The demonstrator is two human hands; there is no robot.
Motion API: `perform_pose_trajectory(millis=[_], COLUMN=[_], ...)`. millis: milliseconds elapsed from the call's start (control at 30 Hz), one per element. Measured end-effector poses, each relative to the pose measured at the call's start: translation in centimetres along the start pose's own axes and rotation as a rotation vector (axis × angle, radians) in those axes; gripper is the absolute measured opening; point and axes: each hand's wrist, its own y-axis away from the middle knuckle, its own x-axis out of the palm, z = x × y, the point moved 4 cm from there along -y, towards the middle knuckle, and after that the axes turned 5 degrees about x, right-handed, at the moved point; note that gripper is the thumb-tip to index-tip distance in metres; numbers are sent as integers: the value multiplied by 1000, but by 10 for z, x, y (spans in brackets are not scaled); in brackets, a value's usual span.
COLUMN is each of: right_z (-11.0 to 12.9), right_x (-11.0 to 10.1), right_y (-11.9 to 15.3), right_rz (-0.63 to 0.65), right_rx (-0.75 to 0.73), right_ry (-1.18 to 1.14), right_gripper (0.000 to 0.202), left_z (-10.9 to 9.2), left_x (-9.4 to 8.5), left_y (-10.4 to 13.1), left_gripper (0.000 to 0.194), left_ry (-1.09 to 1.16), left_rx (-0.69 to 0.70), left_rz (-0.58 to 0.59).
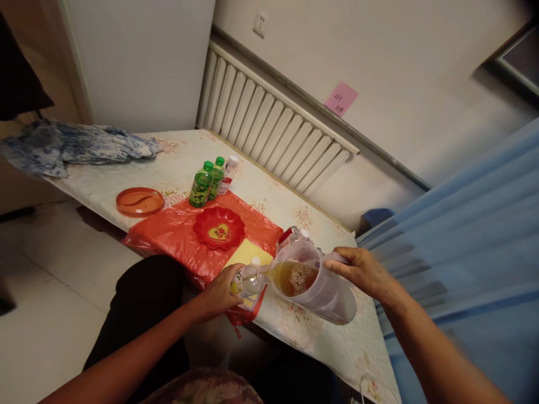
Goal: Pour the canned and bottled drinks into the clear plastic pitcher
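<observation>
My left hand (219,293) grips a small clear bottle (249,281) tipped sideways, its mouth at the rim of a translucent plastic jug (324,297). Amber, foamy liquid (297,278) sits inside the jug. My right hand (362,272) holds the jug by its handle and tilts it toward the bottle. Both are above the near edge of the table (295,325), beside a yellow pad (248,255).
A red heart-patterned dish (219,228) lies on a red plastic sheet (177,235). Two green bottles (202,184) and a white one (228,175) stand behind it. An orange plate (139,201), blue cloth (76,146), radiator (273,123) and blue curtain (471,235) surround the table.
</observation>
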Motion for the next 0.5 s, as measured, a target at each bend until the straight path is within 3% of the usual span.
perform_pose_trajectory(millis=[500], right_z=[-7], right_x=[6], right_y=[-4], right_rz=[24], right_rx=[25], right_ry=[-54], right_gripper=[42], left_z=[8], left_x=[0], left_y=[2], left_gripper=[75], left_ry=[8], left_rx=[-25], left_rz=[-13])
